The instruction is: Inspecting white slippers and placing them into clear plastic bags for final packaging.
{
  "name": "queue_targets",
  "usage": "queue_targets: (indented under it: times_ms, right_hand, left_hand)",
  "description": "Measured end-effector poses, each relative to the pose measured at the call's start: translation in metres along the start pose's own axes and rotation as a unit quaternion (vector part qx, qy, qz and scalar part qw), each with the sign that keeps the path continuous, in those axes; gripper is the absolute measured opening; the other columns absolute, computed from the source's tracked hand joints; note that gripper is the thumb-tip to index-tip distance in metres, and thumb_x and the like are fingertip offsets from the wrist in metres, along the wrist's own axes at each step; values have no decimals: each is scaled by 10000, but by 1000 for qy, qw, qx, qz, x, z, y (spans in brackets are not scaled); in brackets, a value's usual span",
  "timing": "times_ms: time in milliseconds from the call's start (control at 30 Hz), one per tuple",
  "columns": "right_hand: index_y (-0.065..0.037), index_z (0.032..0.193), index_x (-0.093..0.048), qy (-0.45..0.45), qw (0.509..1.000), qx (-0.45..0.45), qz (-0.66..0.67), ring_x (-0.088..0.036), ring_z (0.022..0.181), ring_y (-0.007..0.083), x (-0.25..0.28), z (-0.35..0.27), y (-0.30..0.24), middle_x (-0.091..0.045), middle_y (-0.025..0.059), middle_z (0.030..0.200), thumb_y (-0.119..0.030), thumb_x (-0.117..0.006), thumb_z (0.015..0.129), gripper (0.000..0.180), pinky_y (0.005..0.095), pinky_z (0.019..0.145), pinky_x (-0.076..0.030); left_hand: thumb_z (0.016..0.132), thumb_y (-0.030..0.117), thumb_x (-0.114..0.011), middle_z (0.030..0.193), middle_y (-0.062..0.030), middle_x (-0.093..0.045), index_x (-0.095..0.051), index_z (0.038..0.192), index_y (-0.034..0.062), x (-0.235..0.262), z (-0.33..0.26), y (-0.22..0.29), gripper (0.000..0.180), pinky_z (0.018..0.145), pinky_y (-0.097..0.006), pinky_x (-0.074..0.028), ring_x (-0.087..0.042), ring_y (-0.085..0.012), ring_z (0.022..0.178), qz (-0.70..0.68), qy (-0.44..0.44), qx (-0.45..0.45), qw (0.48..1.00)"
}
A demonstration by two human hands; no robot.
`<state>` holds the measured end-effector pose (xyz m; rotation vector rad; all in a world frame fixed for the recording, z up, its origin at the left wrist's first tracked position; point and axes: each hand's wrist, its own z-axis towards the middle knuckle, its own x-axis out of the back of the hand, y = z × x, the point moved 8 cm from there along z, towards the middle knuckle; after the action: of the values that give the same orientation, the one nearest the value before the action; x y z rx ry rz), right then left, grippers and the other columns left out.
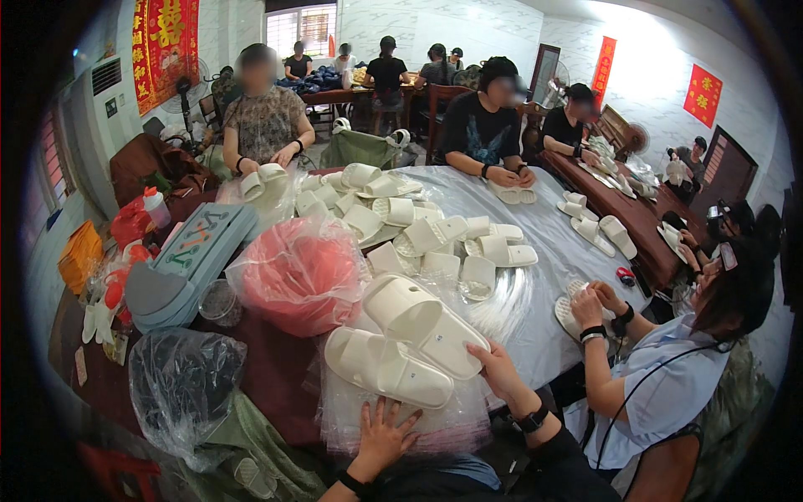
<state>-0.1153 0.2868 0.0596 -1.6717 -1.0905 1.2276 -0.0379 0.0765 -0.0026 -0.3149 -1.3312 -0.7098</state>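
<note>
My right hand [500, 371] pinches the heel end of a cream-white slide slipper [443, 339], thumb on top, and the slipper is tilted above its neighbour. Just below it, a second white slipper [389, 368] lies on a stack of clear plastic bags [360, 427]. With fingers spread, my left hand [385, 437] rests flat on those bags near the second slipper and holds nothing. The underside of the raised slipper and my right fingers beneath it are hidden.
Beyond lies a heap of white slippers [401, 209]. A red bag in clear plastic [297, 272], a grey-blue plastic case [196, 259] and a clear cup [220, 303] stand left. Crumpled clear plastic [186, 389] hangs at the front left. A co-worker [661, 368] sits close at right; others work around the tables.
</note>
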Motion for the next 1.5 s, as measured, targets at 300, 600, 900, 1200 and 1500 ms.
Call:
queue_targets:
  times_ms: [300, 600, 900, 1200, 1500]
  right_hand:
    - [-38, 1127, -589, 167, 665, 384, -618, -545, 985, 284, -15, 40, -33, -592, 156, 1102, -289, -638, 854, 374, 397, 817, -445]
    - [-227, 1121, -641, -295, 686, 252, -616, -204, 1371, 441, -100, 60, 58, -228, 268, 1479, -372, -619, 829, 327, 554, 1077, -207]
    - [-25, 1009, -629, -266, 682, 287, -618, -283, 1331, 400, -134, 77, 72, -416, 247, 1288, -277, -608, 833, 308, 550, 1098, -201]
    - [-21, 1314, -469, -302, 840, 209, -400, -235, 1374, 356, -94, -10, 12, -282, 212, 1454, -176, -606, 853, 506, 427, 1120, -211]
    - [-19, 1340, -459, -380, 912, 6, -157, -333, 1306, 232, -50, -116, 21, -368, 136, 1418, -183, -521, 950, 428, 352, 1085, -250]
  left_hand:
    - [812, 515, -588, 1342, -131, -367, -522, 1287, 356, -14, -2, -4, 505, 995, -682, -205, -286, -418, 1289, 8, -21, 5, 1000]
    - [809, 492, -606, 1333, -135, -367, -553, 1251, 343, -17, -2, -6, 469, 997, -695, -184, -267, -433, 1292, 17, -21, 5, 1000]
    - [795, 469, -620, 1271, -126, -432, -565, 1237, 340, -8, -2, -4, 464, 1017, -670, -190, -315, -416, 1274, 12, 0, 12, 1000]
    - [766, 438, -650, 1261, -170, -501, -594, 1216, 214, -9, -2, -3, 506, 1030, -612, -235, -396, -413, 1211, 11, -1, 24, 1000]
    - [754, 269, -683, 1292, -196, -499, -594, 1208, 139, 1, 0, -39, 480, 1049, -523, -288, -431, -424, 1216, -296, -32, -56, 953]
